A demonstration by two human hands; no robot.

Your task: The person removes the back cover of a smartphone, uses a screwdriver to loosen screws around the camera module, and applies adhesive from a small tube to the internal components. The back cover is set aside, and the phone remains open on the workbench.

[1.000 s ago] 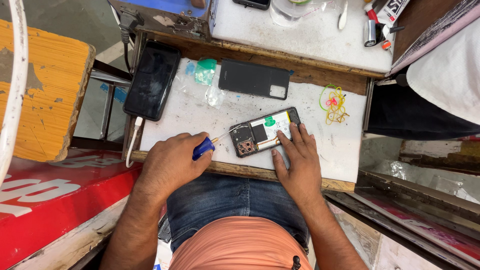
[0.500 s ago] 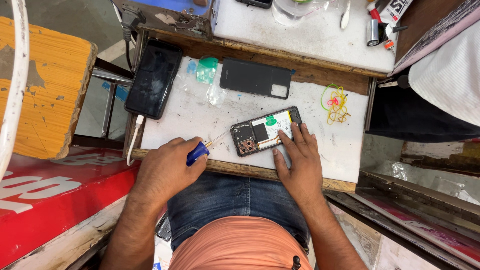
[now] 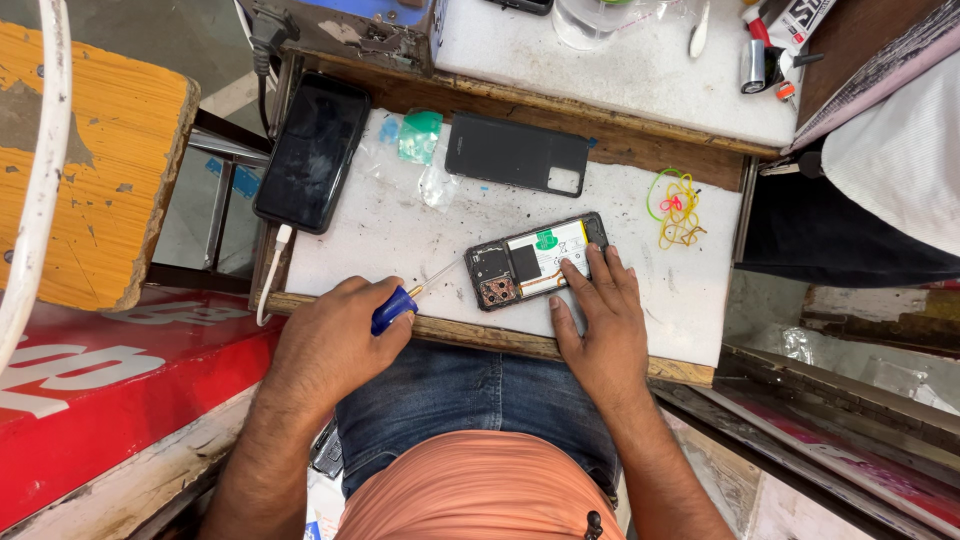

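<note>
1. At the left of the frame, a black phone (image 3: 312, 150) lay face up over the counter's (image 3: 690, 300) left edge, partly overhanging, with a white cable (image 3: 272, 275) plugged into its lower end. A snag on that cable, I judged, could have pulled the phone off the edge.

2. Left of centre, the left hand (image 3: 335, 345) was closed in a fist around the blue handle of a small screwdriver (image 3: 405, 298), its thin shaft angled up to the right, the tip just short of the opened phone's left end. The grip sat far back on the handle; a slip could have sent the tip skidding across the exposed parts.

3. At centre, the opened phone (image 3: 535, 260) lay back-side up and tilted on the counter, camera cluster at its left, pale battery in the middle. Loose screws would be too small to see here and could easily have rolled off the near edge.

4. Right of centre, the right hand (image 3: 600, 320) was spread flat, fingertips pressing the phone's lower right part and holding it down. Hard pressure on the battery was a risk.

5. Above, a black back cover (image 3: 515, 152) rested apart; at the right lay tangled rubber bands (image 3: 678, 208).
</note>
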